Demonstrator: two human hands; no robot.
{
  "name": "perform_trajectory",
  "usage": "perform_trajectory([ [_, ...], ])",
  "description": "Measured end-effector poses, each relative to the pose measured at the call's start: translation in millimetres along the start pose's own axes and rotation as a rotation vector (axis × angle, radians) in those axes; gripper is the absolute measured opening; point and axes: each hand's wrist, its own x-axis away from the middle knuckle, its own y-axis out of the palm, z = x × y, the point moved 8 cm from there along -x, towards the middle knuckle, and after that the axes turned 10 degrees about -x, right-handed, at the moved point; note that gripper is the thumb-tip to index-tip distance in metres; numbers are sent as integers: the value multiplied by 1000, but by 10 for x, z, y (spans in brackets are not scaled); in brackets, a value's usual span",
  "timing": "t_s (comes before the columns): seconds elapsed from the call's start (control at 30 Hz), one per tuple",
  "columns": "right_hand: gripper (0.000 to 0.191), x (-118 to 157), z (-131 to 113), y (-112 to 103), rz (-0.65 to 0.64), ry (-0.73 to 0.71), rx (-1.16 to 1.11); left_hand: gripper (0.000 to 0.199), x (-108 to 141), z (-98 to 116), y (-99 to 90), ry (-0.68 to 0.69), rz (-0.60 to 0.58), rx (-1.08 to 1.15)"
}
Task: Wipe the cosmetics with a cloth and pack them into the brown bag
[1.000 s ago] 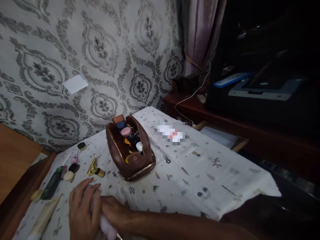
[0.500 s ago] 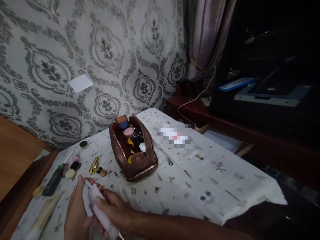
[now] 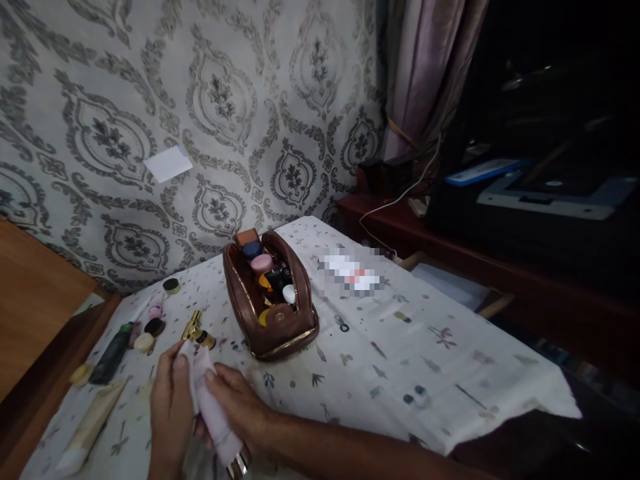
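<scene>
In the head view, my right hand (image 3: 243,403) is closed around a pale pink tube (image 3: 217,420), its shiny metallic cap pointing down toward me. My left hand (image 3: 170,407) grips a folded white cloth (image 3: 189,353) and presses it against the tube's side. Some fingers are hidden behind the tube. Beyond my hands, a brown cosmetic bag (image 3: 293,331) stands unzipped, with several jars and bottles inside. A gold bottle (image 3: 192,325) lies just past my left fingertips, beside a small black-and-gold container (image 3: 207,340).
On the left of the patterned tablecloth (image 3: 350,393) lie a dark green bottle (image 3: 111,357), a beige tube (image 3: 93,430), a cream-coloured jar (image 3: 145,343) and dark lids (image 3: 154,327). A blurred-out white item (image 3: 353,272) is right of the bag. An open drawer (image 3: 450,287) adjoins the table's right edge.
My hands have shifted slightly up and right with the tube and cloth. The cloth now lies higher along the tube, and more of the metallic cap shows. The view has shifted slightly.
</scene>
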Motion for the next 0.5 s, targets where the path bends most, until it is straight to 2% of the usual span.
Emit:
perform_trajectory([
  [0.1, 63, -3, -109, -106, 107, -154, -16, 73, 123, 89, 100, 119, 23, -23],
  [0.17, 66, 10, -122, -123, 123, -178, -24, 76, 178, 100, 128, 113, 6, 1],
  [0.37, 71, 45, -58, -195, 219, -143, -110, 73, 328, -84, 80, -250, -22, 66],
  [0.5, 71, 71, -109, -318, 323, -231, -110, 77, 512, -145, 198, -344, -84, 114],
])
